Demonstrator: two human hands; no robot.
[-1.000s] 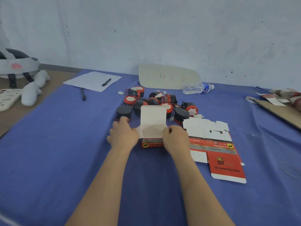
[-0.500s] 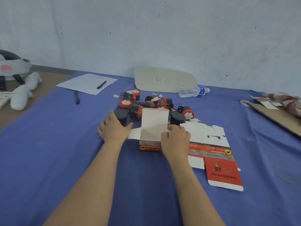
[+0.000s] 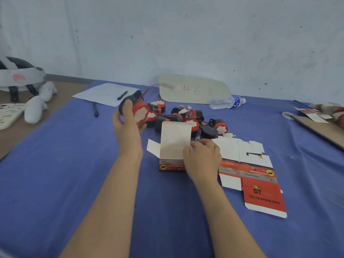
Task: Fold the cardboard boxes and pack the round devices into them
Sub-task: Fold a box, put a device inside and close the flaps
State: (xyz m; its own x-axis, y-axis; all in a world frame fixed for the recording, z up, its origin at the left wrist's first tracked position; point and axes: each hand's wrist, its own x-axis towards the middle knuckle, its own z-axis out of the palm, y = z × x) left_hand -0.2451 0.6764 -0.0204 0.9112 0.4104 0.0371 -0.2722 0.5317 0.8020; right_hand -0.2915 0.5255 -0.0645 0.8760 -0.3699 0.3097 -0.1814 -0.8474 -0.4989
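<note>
A folded red and white box stands on the blue cloth with its lid flap raised and a side flap out to the left. My right hand grips its right side. My left hand holds a round black and red device lifted above the cloth, left of the box, with a red wire trailing up behind it. Several more round devices lie in a heap just behind the box. Flat unfolded boxes are stacked to the right of my right hand.
A paper sheet with a pen lies at the back left, another pen beside it. A beige card marked 46 and a water bottle are at the back. White objects sit far left, brown cardboard far right.
My left hand left the box's side, took a round device from the heap and lifted it up to the left. My right hand stayed on the box.
</note>
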